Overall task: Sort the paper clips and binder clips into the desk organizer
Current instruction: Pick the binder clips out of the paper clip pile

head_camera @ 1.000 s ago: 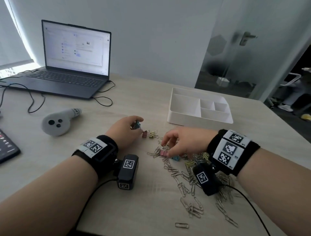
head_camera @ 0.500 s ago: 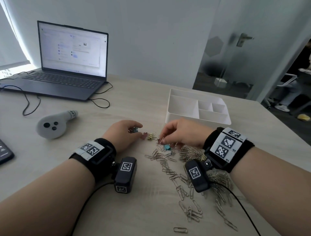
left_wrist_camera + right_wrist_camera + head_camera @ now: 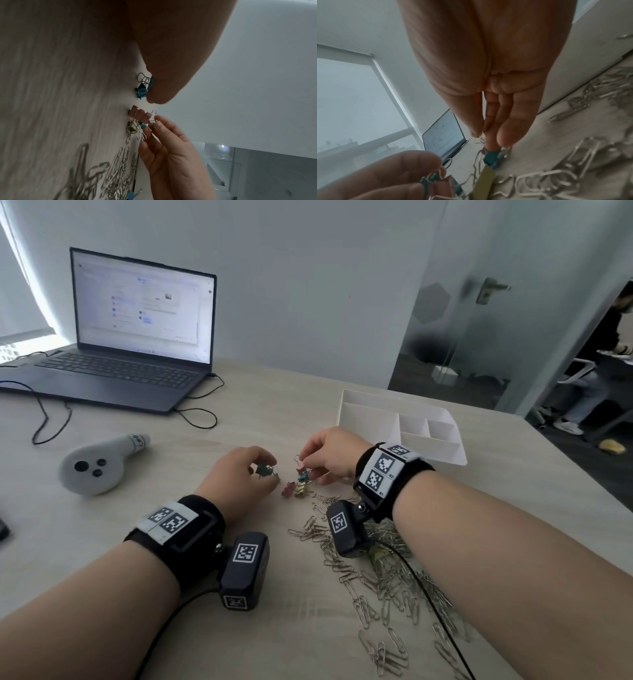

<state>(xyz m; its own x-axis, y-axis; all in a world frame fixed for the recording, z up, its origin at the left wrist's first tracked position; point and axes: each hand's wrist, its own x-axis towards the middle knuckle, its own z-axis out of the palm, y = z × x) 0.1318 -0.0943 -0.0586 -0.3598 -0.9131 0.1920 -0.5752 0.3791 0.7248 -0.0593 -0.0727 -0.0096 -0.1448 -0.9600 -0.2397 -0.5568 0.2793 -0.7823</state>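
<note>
My left hand (image 3: 266, 471) rests on the desk and grips dark blue binder clips (image 3: 263, 470), which also show under its thumb in the left wrist view (image 3: 143, 88). Just to its right, my right hand (image 3: 303, 463) pinches the wire handle of a pink binder clip (image 3: 146, 117), with a teal binder clip (image 3: 303, 476) right below the fingers. Another pink clip (image 3: 287, 489) and a gold clip (image 3: 301, 492) lie on the desk between the hands. A heap of silver paper clips (image 3: 376, 573) spreads under my right forearm. The white desk organizer (image 3: 370, 405) stands behind the right hand, its compartments bare.
An open laptop (image 3: 137, 337) with cables stands at the back left. A grey controller (image 3: 96, 463) lies left of my left hand. A dark device edge (image 3: 2, 530) shows at the far left. The desk's right edge runs past the organizer; a person sits beyond the glass door.
My right hand has left the paper clip heap and moved up and left to the small group of binder clips, bringing a clip with it. The left hand has stayed put, still holding its clips.
</note>
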